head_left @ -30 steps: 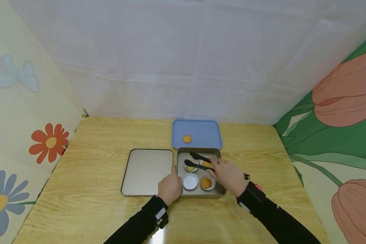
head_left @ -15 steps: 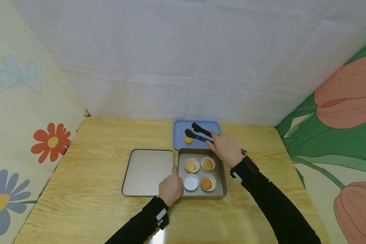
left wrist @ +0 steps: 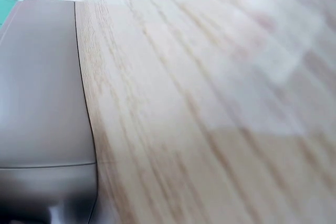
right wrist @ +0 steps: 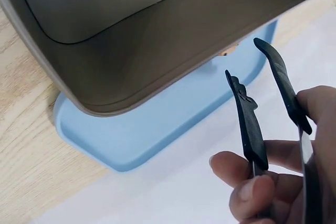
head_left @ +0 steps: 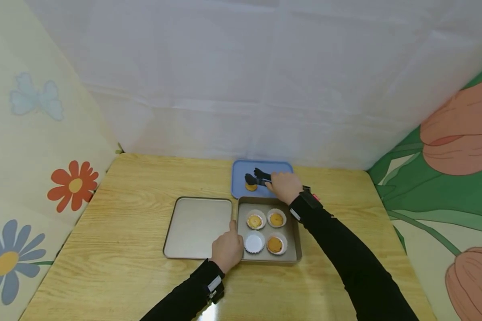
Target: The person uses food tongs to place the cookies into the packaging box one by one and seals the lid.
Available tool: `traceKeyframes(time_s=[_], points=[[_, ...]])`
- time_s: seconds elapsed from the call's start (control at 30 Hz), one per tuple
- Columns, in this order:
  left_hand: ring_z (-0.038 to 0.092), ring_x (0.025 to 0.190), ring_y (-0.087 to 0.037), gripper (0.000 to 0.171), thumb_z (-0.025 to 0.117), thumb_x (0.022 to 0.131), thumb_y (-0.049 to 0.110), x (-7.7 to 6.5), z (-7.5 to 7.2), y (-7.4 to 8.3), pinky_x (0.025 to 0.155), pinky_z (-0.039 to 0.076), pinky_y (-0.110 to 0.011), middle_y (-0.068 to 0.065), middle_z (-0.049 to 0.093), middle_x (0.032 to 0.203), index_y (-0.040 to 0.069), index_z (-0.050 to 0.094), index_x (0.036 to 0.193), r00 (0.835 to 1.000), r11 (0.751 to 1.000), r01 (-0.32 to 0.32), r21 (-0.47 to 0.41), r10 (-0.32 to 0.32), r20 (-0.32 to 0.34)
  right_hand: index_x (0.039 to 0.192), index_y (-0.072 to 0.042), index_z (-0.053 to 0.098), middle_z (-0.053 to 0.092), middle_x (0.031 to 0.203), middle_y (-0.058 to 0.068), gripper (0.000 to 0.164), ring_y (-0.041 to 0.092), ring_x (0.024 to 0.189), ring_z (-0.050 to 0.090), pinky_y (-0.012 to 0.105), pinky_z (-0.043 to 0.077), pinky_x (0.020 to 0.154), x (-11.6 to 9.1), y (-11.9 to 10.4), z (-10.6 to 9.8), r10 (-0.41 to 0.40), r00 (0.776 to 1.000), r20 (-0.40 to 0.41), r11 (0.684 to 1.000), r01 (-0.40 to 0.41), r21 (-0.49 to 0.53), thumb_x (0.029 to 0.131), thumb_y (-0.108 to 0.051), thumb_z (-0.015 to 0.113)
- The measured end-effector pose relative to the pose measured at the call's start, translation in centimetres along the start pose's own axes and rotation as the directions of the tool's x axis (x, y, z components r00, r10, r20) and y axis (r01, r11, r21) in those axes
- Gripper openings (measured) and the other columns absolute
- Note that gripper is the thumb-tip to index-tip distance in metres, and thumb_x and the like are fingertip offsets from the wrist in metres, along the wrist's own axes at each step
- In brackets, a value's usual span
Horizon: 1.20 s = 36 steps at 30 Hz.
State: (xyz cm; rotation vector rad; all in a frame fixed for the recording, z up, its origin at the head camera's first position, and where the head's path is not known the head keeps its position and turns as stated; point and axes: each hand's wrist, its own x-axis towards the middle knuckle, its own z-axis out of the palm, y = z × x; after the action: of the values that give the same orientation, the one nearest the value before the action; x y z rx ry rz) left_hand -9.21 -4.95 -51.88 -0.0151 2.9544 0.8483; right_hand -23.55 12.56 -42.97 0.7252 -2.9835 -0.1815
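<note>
My right hand (head_left: 286, 187) holds black-tipped tongs (right wrist: 245, 124) over the blue tray (head_left: 237, 171). The tongs' arms are spread, and in the head view their tips overlap a round cookie (head_left: 251, 187) on that tray; the right wrist view shows only its edge past the pan's rim. With its thumb along the rim, my left hand (head_left: 227, 248) grips the left wall of a deep metal baking pan (head_left: 295, 232). Inside stand white paper cups. Three hold cookies, such as the front right cookie (head_left: 274, 244); the front left paper cup (head_left: 255, 241) shows its bare white bottom.
A flat metal tray (head_left: 197, 227) lies just left of the pan on the wooden table (head_left: 132, 214). White sheeting (head_left: 176, 89) hangs behind the table. Flower-printed panels (head_left: 458, 214) stand at both sides. The left wrist view shows the pan's outer wall (left wrist: 42, 87).
My right hand has moved away from the pan to the blue tray, bringing the tongs from over the cups to the cookie there. My left hand has stayed at the pan's left wall.
</note>
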Motion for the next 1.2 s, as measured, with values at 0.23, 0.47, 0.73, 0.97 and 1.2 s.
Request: traceKeyframes(time_s=[0.23,0.47,0.73,0.97,1.2], points=[[0.049,0.043,-0.022,0.041,0.045,0.088,0.016,0.0,0.0,-0.1,0.039,0.035,-0.037,-0.008,0.053,0.055,-0.002,0.042,0.125,1.000,1.000,-0.004,0.003,0.004,-0.006,0.072,-0.006,0.057,0.047,0.056,0.005,0.034,0.022,0.048,0.050,0.036,0.041,0.046,-0.2,-0.3,0.3,-0.012,1.000,-0.002,1.000,0.012,-0.013,0.089,-0.036,0.056],[0.049,0.044,-0.022,0.041,0.045,0.088,0.017,0.0,0.0,0.0,0.039,0.035,-0.037,-0.008,0.053,0.056,-0.002,0.042,0.124,1.000,1.000,-0.002,-0.004,0.002,0.002,0.067,-0.006,0.057,0.052,0.056,0.007,0.034,0.025,0.050,0.054,0.039,0.043,0.046,-0.4,-0.7,0.8,-0.024,0.999,-0.030,1.000,0.024,-0.016,0.087,-0.034,0.058],[0.046,0.042,-0.020,0.042,0.044,0.089,0.017,0.0,0.0,-0.1,0.039,0.033,-0.036,-0.006,0.051,0.053,-0.002,0.041,0.127,1.000,1.000,0.003,-0.005,-0.003,0.016,0.066,-0.008,0.056,0.050,0.055,0.005,0.033,0.022,0.049,0.053,0.037,0.044,0.046,-0.3,-1.3,1.2,-0.043,0.999,-0.033,0.997,0.041,-0.065,0.087,-0.034,0.060],[0.047,0.043,-0.021,0.042,0.044,0.089,0.017,0.0,0.0,-0.1,0.039,0.034,-0.037,-0.008,0.053,0.055,-0.002,0.041,0.126,1.000,1.000,0.000,-0.003,0.000,0.007,0.068,-0.009,0.060,0.052,0.058,0.004,0.028,0.022,0.054,0.055,0.037,0.045,0.051,-0.1,-1.4,0.7,-0.043,0.998,0.042,0.999,0.044,-0.018,0.087,-0.031,0.061],[0.046,0.042,-0.020,0.042,0.045,0.089,0.017,0.0,0.1,-0.1,0.038,0.033,-0.036,-0.007,0.051,0.054,-0.002,0.041,0.126,1.000,1.000,-0.005,-0.007,0.005,0.005,0.076,-0.008,0.062,0.056,0.065,0.005,0.025,0.023,0.058,0.056,0.037,0.045,0.055,-0.2,-1.1,0.3,-0.044,0.994,0.104,0.999,0.042,0.024,0.089,-0.030,0.058]])
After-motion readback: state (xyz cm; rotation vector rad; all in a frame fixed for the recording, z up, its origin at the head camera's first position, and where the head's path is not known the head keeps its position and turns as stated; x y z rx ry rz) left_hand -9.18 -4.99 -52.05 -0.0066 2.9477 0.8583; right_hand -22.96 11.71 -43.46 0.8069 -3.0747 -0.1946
